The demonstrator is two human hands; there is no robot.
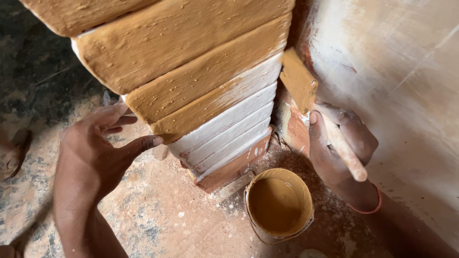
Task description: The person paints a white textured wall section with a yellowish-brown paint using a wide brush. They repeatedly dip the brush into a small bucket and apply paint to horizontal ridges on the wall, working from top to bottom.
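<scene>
A: Where does the painting stand on that stepped column?

B: The upper bands of the column carry wet ochre paint. Below them, one band is only half covered, with white showing toward its right end, and the lower bands are all white primer. At the column's foot, the reddish base strip is bare too. So I'd judge the top part done and the bottom part left.

A: And the hands?

B: The right hand is clenched round the pale wooden handle of a flat brush. Its bristles are loaded with ochre and sit just right of the column, at the level of the half-painted band, close to its edge. The left hand holds nothing. It is spread open on the column's left side, fingertips at the edge of a painted band; whether they actually touch it I cannot tell.

A: Paint supply?

B: A small bucket of the same ochre stands on the dusty floor just in front of the column's base, a good deal of paint in it. A whitish wall rises right of the column.
</scene>
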